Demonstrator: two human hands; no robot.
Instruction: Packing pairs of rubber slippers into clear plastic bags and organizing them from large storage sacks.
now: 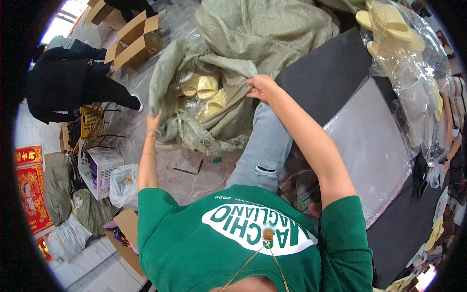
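Observation:
A big grey-green woven sack [168,73] stands on the floor in front of me with its mouth spread wide. Inside lie pale yellow slippers [207,87], some with clear plastic around them. My left hand [154,121] grips the sack's rim on the left side, its fingers partly hidden by the cloth. On the opposite side of the mouth, my right hand [261,89] pinches a fold of the rim. The frayed near edge of the sack hangs down toward my leg.
To the right stands a dark table [316,65] with a clear plastic sheet [372,141] and bagged yellow slippers [389,22]. Another full sack [267,29] lies behind. At left are a person in dark clothes [68,78], an open carton [136,44] and a white crate [104,170].

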